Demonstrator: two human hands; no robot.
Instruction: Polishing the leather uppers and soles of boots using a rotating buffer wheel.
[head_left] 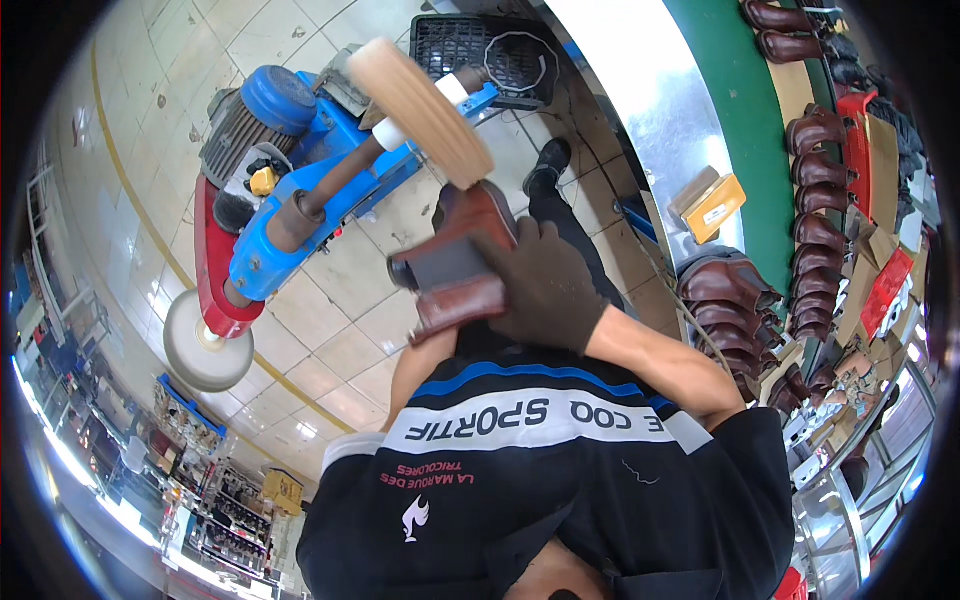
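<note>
A brown leather ankle boot [462,298] with a grey elastic side panel is held in front of my body. My right hand [550,285], in a dark glove, is closed round its right side. From the lower left my left forearm [420,365] reaches up behind the boot shaft, which hides that hand and its fingers. The boot's far end meets the lower rim of a tan buffing wheel [425,115], or lies very close to it; blur hides the exact contact. The wheel sits on the shaft of a blue polishing machine [265,245].
A white buffing wheel [208,340] is on the machine's near left end. Behind stands a black crate [485,60]. To the right, a green-topped bench [735,100] carries a yellow box [713,208], with rows of brown boots [725,290] alongside.
</note>
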